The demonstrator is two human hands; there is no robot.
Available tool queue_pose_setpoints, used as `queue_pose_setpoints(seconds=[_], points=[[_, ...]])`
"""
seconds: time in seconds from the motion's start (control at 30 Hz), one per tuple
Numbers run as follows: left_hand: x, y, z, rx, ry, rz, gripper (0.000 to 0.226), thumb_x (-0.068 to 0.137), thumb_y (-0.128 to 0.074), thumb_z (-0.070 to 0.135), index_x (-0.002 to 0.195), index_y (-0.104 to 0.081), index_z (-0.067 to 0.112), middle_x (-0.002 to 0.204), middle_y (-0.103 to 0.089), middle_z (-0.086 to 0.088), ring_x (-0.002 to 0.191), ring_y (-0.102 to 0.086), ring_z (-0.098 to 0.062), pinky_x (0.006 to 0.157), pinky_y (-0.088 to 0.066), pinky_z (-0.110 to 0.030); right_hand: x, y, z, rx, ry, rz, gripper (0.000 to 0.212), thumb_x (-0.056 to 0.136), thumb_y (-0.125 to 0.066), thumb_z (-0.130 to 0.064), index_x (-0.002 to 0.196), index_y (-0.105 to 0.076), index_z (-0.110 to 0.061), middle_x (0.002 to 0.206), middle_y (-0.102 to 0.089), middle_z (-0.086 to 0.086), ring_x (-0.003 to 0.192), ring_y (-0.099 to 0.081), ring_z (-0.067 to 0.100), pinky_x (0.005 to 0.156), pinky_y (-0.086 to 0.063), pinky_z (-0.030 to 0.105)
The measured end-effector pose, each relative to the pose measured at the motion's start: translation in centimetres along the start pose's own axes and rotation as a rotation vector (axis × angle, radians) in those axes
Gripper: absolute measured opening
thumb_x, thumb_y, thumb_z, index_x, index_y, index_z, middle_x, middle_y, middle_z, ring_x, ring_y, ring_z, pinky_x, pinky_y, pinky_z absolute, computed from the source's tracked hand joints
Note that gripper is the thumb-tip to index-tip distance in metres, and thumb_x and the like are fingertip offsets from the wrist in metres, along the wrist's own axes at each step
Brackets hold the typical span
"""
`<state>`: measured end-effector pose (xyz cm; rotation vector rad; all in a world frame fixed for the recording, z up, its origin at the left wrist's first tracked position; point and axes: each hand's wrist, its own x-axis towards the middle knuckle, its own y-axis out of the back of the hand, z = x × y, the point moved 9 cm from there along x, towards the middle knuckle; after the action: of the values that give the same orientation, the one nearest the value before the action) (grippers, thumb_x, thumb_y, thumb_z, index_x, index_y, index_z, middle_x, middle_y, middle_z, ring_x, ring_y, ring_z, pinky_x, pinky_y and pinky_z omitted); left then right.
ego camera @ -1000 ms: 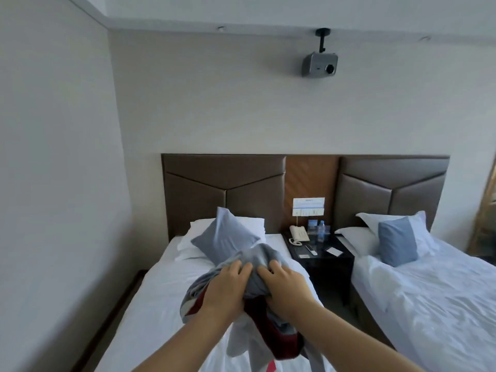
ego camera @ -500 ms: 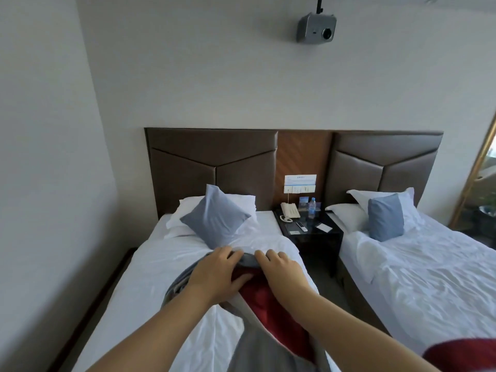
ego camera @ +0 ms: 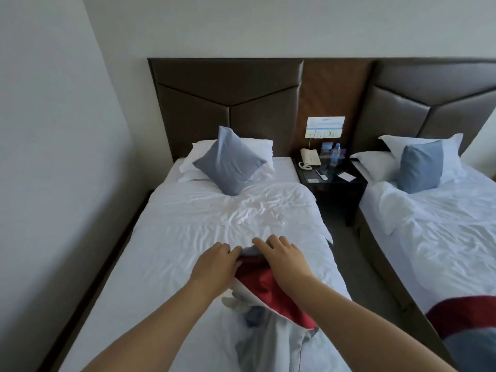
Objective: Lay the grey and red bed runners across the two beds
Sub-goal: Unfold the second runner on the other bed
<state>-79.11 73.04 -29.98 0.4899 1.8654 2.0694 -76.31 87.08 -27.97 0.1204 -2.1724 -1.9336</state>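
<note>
White bed (ego camera: 188, 224), red-grey runner (ego camera: 264, 285) bunched under fingers (ego camera: 261, 243)

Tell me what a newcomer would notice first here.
The left hand and right hand rest on a bunched grey and red runner in the middle of the left bed. A second runner, red and grey, lies on the right bed at the bottom right edge. A blue cushion stands on its corner against the left bed's white pillows.
</note>
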Motion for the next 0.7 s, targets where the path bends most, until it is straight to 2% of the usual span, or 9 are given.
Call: queue_pose_setpoints(seconds=[0.1,0.23,0.37,0.5,0.6,0.7], points=[[-1.0,-4.2,-1.6,0.09,0.067,-0.123,0.019,0.09,-0.055,0.012,0.108,-0.06,0.018,0.093,-0.058,0.0,0.091,-0.052,-0.021,0.064,-0.033,-0.031,-0.7,-5.3,2.0,0.13,-0.082,-0.09,0.074,0.085,-0.059,-0.01,0.149,-0.031,-0.037,0.132,-0.049,-0.003,0.119,-0.047,0.025,0.085,-0.047,0.037],[-3.1,-10.0,-3.3,0.077,0.124,-0.189,0.026,0.101,-0.05,0.029,0.123,-0.061,0.022,0.108,-0.064,0.0,0.094,-0.061,-0.021,0.068,-0.041,-0.032,-3.1,-13.3,4.0,0.199,-0.133,-0.202,0.066,0.088,-0.051,0.0,0.142,-0.044,-0.037,0.139,-0.047,-0.005,0.122,-0.045,0.022,0.084,-0.049,0.035],[-5.2,-18.7,-3.4,0.047,0.148,-0.305,0.036,0.102,-0.048,0.036,0.135,-0.052,0.024,0.127,-0.056,-0.001,0.107,-0.061,-0.026,0.073,-0.042,-0.036,-7.2,-21.3,3.9,0.171,-0.121,-0.294,0.043,0.089,-0.053,-0.006,0.121,-0.062,-0.033,0.126,-0.053,-0.009,0.119,-0.05,0.021,0.079,-0.031,0.031],[-6.8,-29.4,-1.7,0.028,0.085,-0.451,0.047,0.101,-0.051,0.039,0.145,-0.044,0.026,0.137,-0.052,-0.001,0.115,-0.057,-0.026,0.081,-0.045,-0.037,-11.6,-29.7,3.4,0.181,-0.09,-0.46,0.043,0.092,-0.052,-0.008,0.127,-0.062,-0.032,0.131,-0.052,-0.007,0.117,-0.047,0.022,0.094,-0.043,0.034],[-8.1,-36.6,-0.3,0.016,0.031,-0.524,0.054,0.099,-0.052,0.043,0.15,-0.037,0.03,0.14,-0.048,0.0,0.118,-0.055,-0.026,0.081,-0.042,-0.037,-14.7,-35.3,3.7,0.17,-0.128,-0.568,0.04,0.095,-0.054,-0.017,0.131,-0.059,-0.032,0.142,-0.044,-0.007,0.123,-0.043,0.023,0.098,-0.043,0.036],[-8.9,-41.9,1.2,-0.001,-0.041,-0.527,0.059,0.097,-0.053,0.038,0.153,-0.035,0.03,0.145,-0.043,-0.004,0.121,-0.052,-0.029,0.084,-0.042,-0.039,-17.8,-40.0,4.8,0.155,-0.253,-0.632,0.043,0.1,-0.051,-0.026,0.142,-0.047,-0.039,0.165,-0.013,-0.008,0.132,-0.038,0.025,0.104,-0.041,0.04]])
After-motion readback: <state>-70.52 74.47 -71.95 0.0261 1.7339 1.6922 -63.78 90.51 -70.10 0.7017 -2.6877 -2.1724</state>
